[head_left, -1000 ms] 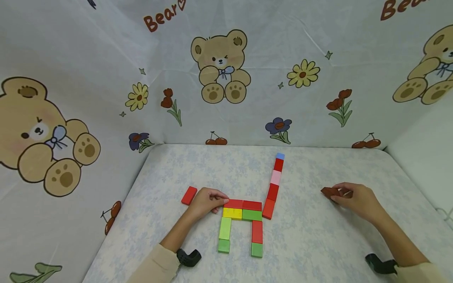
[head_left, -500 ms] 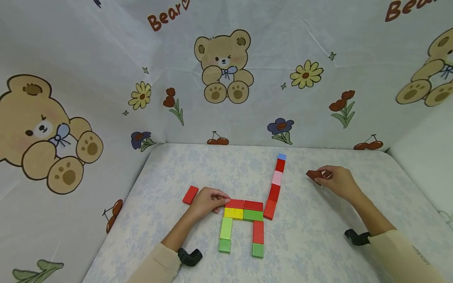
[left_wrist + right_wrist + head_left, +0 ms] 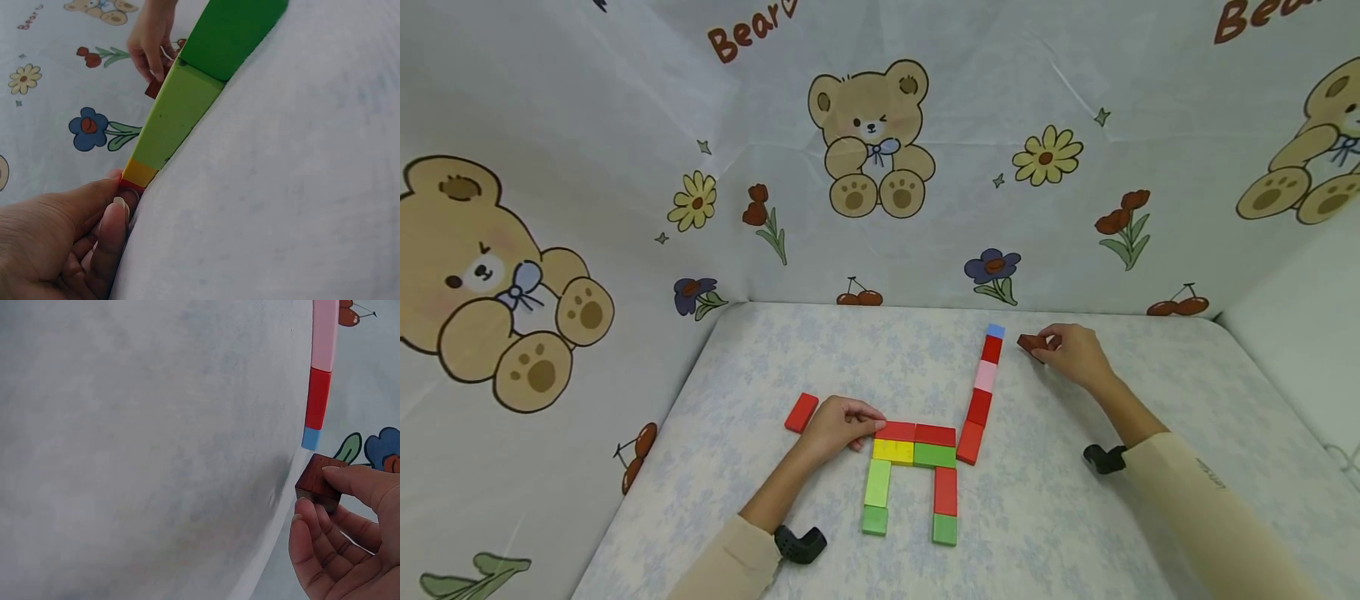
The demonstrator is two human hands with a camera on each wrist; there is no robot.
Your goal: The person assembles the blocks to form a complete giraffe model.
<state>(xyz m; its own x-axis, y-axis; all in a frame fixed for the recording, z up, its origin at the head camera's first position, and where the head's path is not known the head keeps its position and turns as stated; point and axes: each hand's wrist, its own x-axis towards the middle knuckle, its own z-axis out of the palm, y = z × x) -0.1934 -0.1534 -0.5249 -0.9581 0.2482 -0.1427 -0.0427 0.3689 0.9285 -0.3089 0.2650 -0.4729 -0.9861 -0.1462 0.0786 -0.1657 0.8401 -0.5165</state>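
Thumb and fingers of my right hand [image 3: 1077,357] pinch a dark brown wooden block [image 3: 317,481]. It is held just right of the blue block [image 3: 995,331] at the far end of a slanting row, apart from it. That row also has red blocks and a pink block [image 3: 985,377]. My left hand [image 3: 833,432] has its thumb and index finger at the left end of a red block [image 3: 896,431], the other fingers curled under. Below that block lie a yellow block [image 3: 892,452] and a green block [image 3: 934,456], with two legs of blocks beneath.
A loose red block [image 3: 802,412] lies left of my left hand. The table [image 3: 1060,533] meets a bear-print cloth backdrop [image 3: 925,267] at its far edge. Black wrist devices sit near each sleeve.
My right hand has carried the brown block left and away from me, close to the blue end of the slanting row. My left hand has stayed at the red block.
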